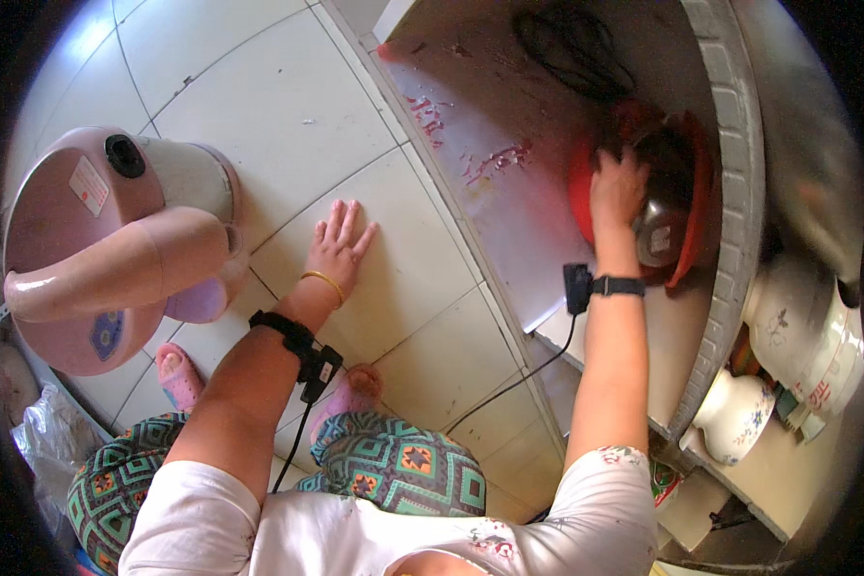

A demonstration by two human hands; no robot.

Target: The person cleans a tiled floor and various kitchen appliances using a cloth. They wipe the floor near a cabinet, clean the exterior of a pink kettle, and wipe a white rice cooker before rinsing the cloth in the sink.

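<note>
My left hand (342, 248) hangs over the tiled floor (432, 252) with its fingers spread and nothing in it. My right hand (618, 189) reaches down into a red plastic basin (582, 191) on the low shelf. Its fingertips are in shadow, so whether they hold something cannot be made out. Beside that hand in the basin lies a shiny metal vessel (655, 234) with a label, next to dark items that are unclear. A coiled black cable (576, 50) lies farther back on the shelf.
A pink-lidded electric thermos pot (86, 252) stands on the left. The grey shelf edge (734, 180) curves past the right arm. Floral bowls (738, 417) sit at the lower right. A clear plastic bag (57, 439) is at the lower left.
</note>
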